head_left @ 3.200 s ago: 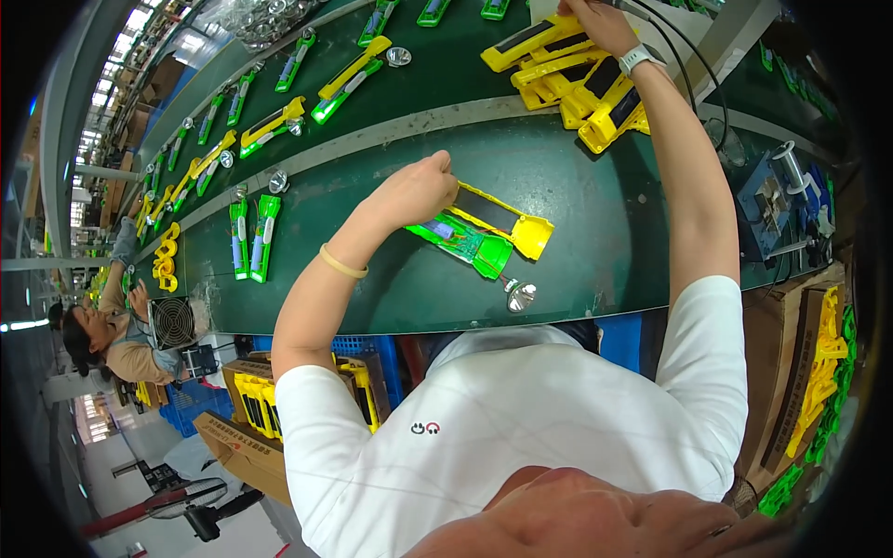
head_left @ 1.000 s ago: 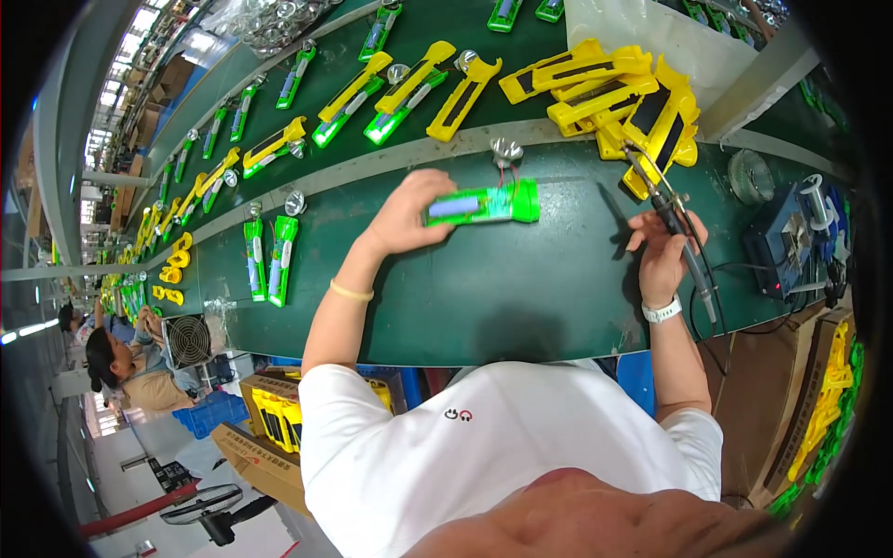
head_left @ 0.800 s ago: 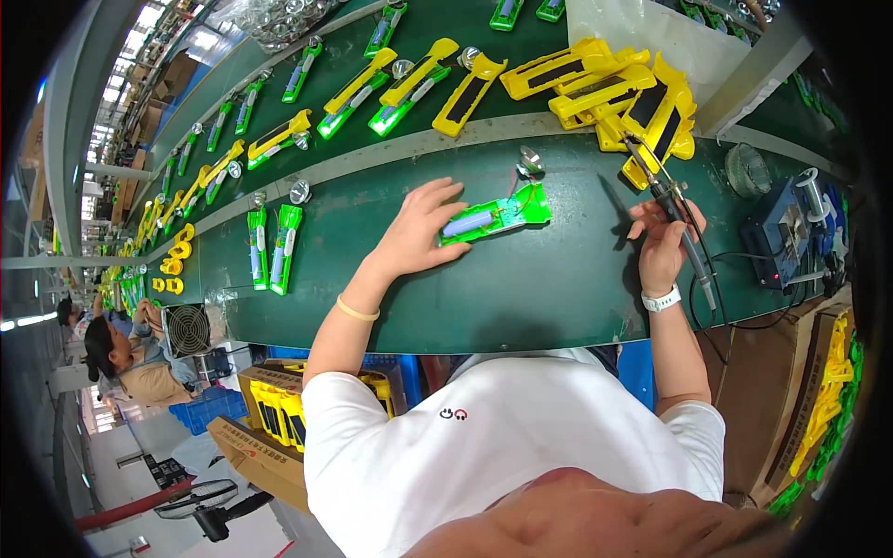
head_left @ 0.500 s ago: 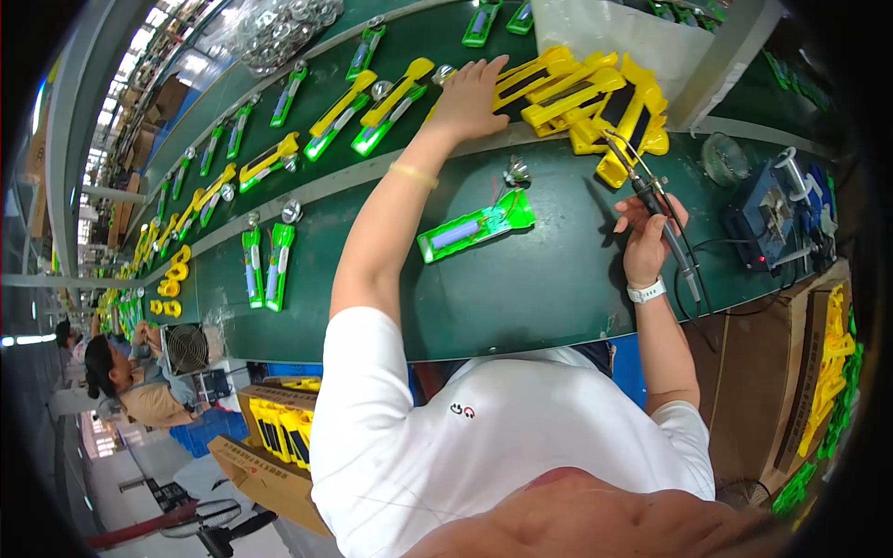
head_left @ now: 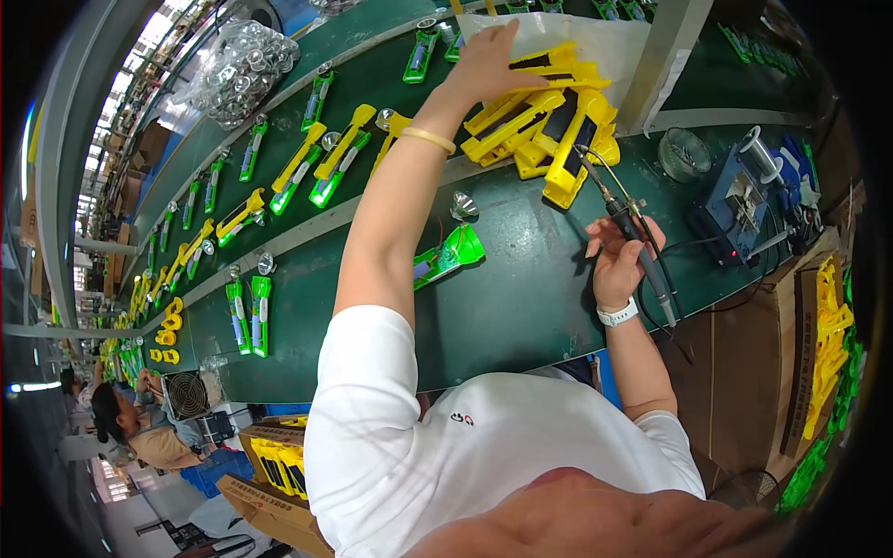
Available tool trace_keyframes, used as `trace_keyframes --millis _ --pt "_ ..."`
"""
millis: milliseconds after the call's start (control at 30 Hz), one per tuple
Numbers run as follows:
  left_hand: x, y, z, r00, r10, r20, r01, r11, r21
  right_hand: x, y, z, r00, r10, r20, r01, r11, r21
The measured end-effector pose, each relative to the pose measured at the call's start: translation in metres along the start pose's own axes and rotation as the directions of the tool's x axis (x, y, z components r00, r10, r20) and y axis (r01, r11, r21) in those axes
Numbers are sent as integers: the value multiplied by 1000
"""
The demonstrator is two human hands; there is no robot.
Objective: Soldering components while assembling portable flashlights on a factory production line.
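Yellow casings (head_left: pixel 567 153) are showing black panels (head_left: pixel 516 119); torch shell (head_left: pixel 472 245) is showing bright green. Soldering iron (head_left: pixel 655 276) is showing black and grey, workbench (head_left: pixel 521 321) dark green, shirt (head_left: pixel 539 432) white.

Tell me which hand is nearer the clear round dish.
Right. The right hand, holding the soldering iron, is left of the dish and closer to the body; the left hand is farther left, at the yellow casings.
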State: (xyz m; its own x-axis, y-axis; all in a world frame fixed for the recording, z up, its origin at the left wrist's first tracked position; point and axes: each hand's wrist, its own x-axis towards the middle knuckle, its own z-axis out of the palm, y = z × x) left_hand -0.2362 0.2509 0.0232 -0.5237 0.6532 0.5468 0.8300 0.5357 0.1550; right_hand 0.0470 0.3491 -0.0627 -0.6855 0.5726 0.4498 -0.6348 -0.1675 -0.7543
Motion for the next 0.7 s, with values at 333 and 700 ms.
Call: trace_keyframes --millis 333,700 --pt "-203 -48 -62 902 -425 76 387 874 294 0 -4 3 998 8 67 -12 998 65" --pt "-302 10 -138 924 -299 237 344 922 -179 -4 -2 -1 993 42 112 -39 999 -31"
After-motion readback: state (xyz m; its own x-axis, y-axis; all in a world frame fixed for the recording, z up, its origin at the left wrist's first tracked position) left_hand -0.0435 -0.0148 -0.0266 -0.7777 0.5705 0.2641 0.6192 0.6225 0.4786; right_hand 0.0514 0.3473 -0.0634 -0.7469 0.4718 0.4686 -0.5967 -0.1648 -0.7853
